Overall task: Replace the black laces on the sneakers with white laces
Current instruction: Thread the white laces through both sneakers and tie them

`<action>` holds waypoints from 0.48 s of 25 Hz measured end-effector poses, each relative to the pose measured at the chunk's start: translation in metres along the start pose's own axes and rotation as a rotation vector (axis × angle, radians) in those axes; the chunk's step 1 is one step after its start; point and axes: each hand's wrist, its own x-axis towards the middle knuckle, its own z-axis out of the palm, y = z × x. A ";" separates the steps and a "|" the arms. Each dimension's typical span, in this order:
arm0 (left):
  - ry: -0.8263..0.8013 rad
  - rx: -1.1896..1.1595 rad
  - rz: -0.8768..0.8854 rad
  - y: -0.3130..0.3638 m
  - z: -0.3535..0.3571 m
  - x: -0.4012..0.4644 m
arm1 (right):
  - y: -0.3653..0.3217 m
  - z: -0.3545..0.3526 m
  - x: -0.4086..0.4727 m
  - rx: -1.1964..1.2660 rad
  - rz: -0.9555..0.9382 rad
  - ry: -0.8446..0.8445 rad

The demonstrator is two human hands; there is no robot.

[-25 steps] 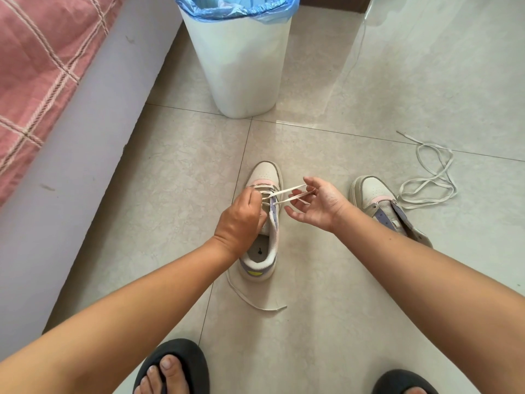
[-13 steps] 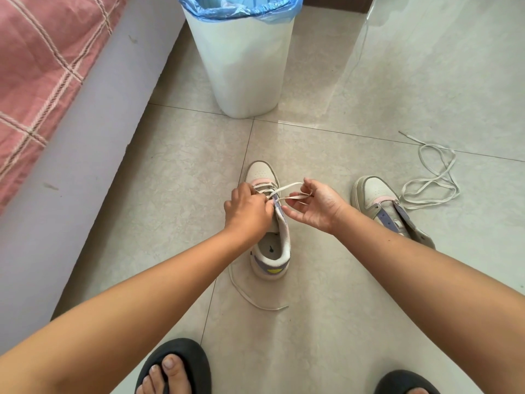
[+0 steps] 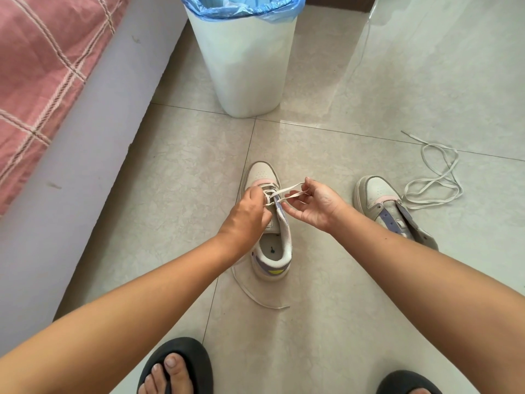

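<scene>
Left hand: curling over the tongue of the near sneaker, its grip pinching the white lace at the eyelets, seemingly to feed it through.
Right hand: its grip pinching the lace's free strands, drawing them sideways, probably to take up slack.
Lace tail: trailing on the floor beside the heel.
Second sneaker: standing unlaced to the right.
Spare white lace: lying looped just beside it, likely waiting its turn.
Bin: holding a blue liner; contents hidden.
</scene>
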 end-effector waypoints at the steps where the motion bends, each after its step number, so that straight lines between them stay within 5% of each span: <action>1: -0.018 0.014 0.011 -0.001 -0.003 -0.003 | 0.000 -0.001 -0.001 0.001 0.010 0.002; 6: 0.000 0.101 0.232 -0.015 -0.003 -0.009 | 0.002 -0.001 -0.012 -0.237 -0.032 0.121; 9: 0.014 -0.031 -0.004 -0.004 -0.009 -0.009 | 0.020 -0.003 -0.036 -0.745 -0.283 0.199; 12: -0.115 -0.298 -0.330 0.003 -0.015 -0.005 | 0.050 -0.006 -0.056 -1.120 -0.507 -0.042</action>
